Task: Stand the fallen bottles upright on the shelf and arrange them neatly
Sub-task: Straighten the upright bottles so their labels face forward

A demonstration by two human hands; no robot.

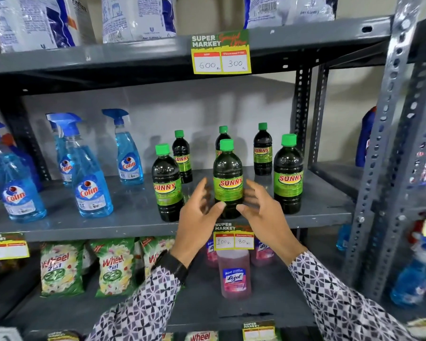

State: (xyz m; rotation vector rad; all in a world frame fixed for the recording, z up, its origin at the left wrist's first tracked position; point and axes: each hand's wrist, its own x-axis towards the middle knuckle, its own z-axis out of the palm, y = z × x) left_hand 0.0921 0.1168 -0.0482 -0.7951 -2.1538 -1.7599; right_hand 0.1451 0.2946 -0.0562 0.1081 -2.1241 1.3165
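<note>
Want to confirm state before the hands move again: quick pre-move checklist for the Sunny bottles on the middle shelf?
1. All six Sunny bottles upright: ok.
2. Front middle bottle free of grip, left hand and right hand open beside it: ok.
3. Front row even: not ok, left front bottle and right front bottle sit at unequal gaps.
4. Labels facing out: cannot tell for back middle bottle, mostly hidden.
5. Shelf front edge margin: ok.
</note>
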